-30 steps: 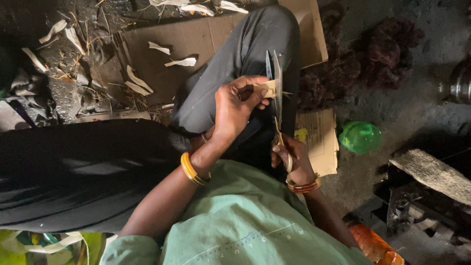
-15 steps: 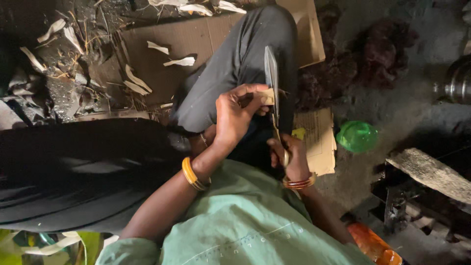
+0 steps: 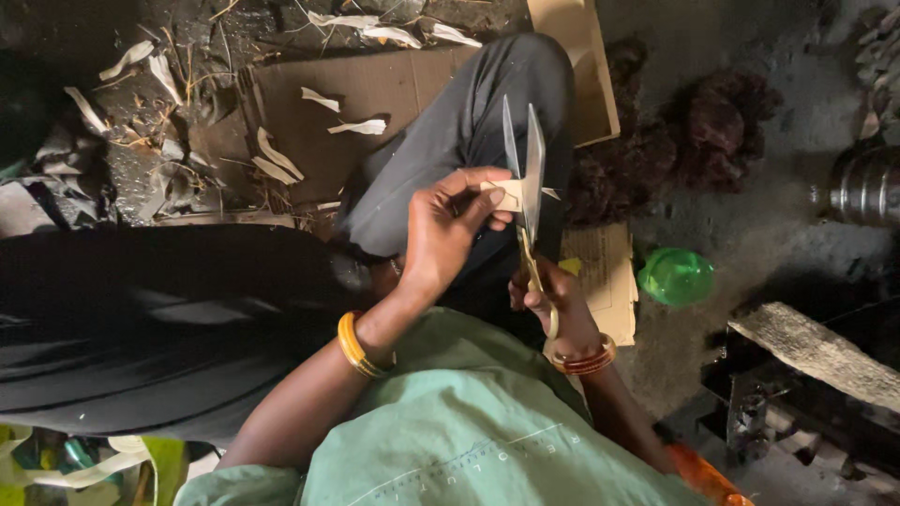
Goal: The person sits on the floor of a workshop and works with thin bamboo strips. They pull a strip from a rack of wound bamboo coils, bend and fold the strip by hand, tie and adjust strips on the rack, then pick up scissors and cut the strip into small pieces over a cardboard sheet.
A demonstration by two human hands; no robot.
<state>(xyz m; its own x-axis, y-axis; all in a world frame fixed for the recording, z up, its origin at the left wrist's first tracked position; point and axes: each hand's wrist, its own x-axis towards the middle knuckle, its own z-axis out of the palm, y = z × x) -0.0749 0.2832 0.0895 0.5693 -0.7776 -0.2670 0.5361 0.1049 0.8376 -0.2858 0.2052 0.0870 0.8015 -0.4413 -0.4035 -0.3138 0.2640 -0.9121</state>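
At the centre of the frame the left hand pinches a small pale strip between thumb and fingertips, closed firmly on it and holding it out sideways so its free end sits between the blades of the scissors. The right hand grips the scissors' yellow handles from below, fingers through or around the loops, closed on them; the blades point up toward the top of the frame and stand a little apart in a narrow V, with the strip at their crotch. Holding the strip close to the blades likely keeps the thin piece from bending away from the cut. Both wrists carry orange bangles. Under the hands lies a bent knee in grey cloth, and beyond it a flat sheet of cardboard strewn with pale offcuts; more scraps litter the dirt at the upper left. A green plastic thing sits right of centre, a metal pot at the right edge, and a rough plank at lower right. Nothing blocks the blades.
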